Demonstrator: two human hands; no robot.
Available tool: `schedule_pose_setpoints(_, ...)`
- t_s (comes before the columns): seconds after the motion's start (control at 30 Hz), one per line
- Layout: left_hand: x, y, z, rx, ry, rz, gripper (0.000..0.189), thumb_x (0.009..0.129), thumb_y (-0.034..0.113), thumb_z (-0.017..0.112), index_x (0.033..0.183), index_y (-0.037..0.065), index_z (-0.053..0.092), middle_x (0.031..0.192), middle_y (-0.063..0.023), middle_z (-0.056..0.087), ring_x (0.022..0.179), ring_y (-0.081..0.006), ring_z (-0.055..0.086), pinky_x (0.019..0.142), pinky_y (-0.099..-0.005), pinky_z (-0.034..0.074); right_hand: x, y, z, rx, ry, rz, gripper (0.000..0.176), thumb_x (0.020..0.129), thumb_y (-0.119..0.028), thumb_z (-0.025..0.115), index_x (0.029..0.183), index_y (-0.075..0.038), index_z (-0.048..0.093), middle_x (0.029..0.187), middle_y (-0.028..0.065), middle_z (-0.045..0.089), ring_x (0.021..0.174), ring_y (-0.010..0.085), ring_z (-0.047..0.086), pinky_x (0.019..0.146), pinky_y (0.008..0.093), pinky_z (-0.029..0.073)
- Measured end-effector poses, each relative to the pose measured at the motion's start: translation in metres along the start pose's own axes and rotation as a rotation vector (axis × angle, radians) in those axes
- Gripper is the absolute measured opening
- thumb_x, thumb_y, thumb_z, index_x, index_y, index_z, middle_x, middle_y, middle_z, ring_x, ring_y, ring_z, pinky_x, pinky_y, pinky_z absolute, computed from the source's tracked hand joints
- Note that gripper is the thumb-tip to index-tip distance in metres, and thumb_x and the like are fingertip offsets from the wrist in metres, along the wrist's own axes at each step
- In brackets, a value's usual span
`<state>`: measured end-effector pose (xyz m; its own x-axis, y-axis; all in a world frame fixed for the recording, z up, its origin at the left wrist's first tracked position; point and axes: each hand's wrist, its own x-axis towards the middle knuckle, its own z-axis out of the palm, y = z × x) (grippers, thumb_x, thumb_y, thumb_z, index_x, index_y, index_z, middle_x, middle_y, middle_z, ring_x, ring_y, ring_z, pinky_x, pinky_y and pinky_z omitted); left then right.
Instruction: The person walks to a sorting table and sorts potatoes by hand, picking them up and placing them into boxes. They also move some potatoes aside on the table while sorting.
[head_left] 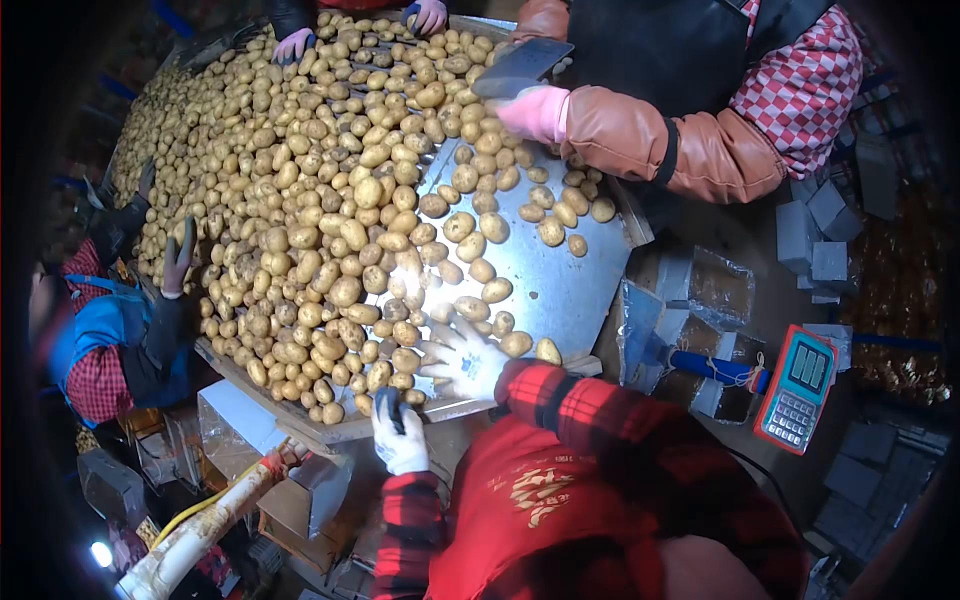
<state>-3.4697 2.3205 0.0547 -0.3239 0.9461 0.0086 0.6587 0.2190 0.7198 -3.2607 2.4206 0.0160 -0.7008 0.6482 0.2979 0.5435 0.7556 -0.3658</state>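
R white-gloved hand (466, 362) spread wide by tan oval potatoes (515, 344), metal table's (565, 290) near edge, prob. firm, best cupped mid-body; L white-gloved hand (403, 446) gripping sth dark (391, 408)

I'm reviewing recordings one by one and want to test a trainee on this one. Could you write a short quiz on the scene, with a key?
1. Multiple choice: what lies heaped over most of the metal tabletop?
A) onions
B) potatoes
C) carrots

2. True or false: the camera wearer's right hand is in a white glove, with its fingers spread.

3. Fill in: the unit with a display and keypad, right of the wearer's arms, has a ____ outer edge.

Key: 1 B; 2 true; 3 red.
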Motion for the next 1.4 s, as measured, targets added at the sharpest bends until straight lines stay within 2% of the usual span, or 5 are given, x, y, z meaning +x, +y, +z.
schedule_pose_setpoints(0.1,-0.007,0.007,-0.001,0.389,-0.002,0.238,0.05,0.086,0.017,0.069,0.135,0.009,0.065,0.149,-0.0236,0.052,0.138,-0.0451,0.048,0.115,-0.0591,0.037,0.019,0.034,-0.05,-0.204,-0.161,0.274,0.045,0.086,-0.036,0.063,0.13,-0.028,0.066,0.14,0.0079,0.056,0.142,0.0407,0.039,0.119,0.0728,0.019)
schedule_pose_setpoints(0.47,0.043,0.047,0.039,0.66,-0.278,-0.074,0.094,0.086,0.054,0.069,0.163,0.015,0.031,0.165,-0.0306,0.023,0.149,-0.0599,0.018,0.121,-0.0703,0.015,-0.021,0.19,-0.086,-0.268,0.065,1.234,0.083,0.09,-0.053,0.063,0.162,-0.025,0.032,0.164,0.0194,0.026,0.151,0.0501,0.02,0.117,0.0682,0.018)
schedule_pose_setpoints(0.87,0.06,0.087,0.086,0.452,-0.449,0.379,0.066,0.085,0.047,0.068,0.142,0.016,0.059,0.159,-0.0214,0.041,0.146,-0.0527,0.031,0.118,-0.0731,0.017,0.033,0.095,-0.052,-0.232,-0.217,0.631,0.068,0.095,-0.05,0.056,0.156,-0.023,0.044,0.165,0.0055,0.033,0.152,0.0415,0.022,0.113,0.0784,0.014)
schedule_pose_setpoints(1.23,0.045,0.066,0.074,0.453,-0.504,0.416,0.062,0.076,0.035,0.072,0.131,0.009,0.063,0.157,-0.0148,0.046,0.145,-0.0523,0.033,0.117,-0.0744,0.018,0.038,0.1,-0.059,-0.153,-0.173,0.65,0.072,0.088,-0.055,0.064,0.152,-0.025,0.05,0.164,0.0058,0.035,0.151,0.0407,0.022,0.113,0.0792,0.011)
schedule_pose_setpoints(1.4,0.045,0.066,0.073,0.442,-0.48,0.415,0.064,0.076,0.038,0.072,0.132,0.008,0.064,0.155,-0.026,0.042,0.145,-0.055,0.031,0.116,-0.0754,0.018,0.033,0.118,-0.049,-0.12,-0.089,0.667,0.074,0.084,-0.056,0.067,0.15,-0.025,0.051,0.158,0.0087,0.039,0.149,0.0443,0.025,0.111,0.0793,0.015)
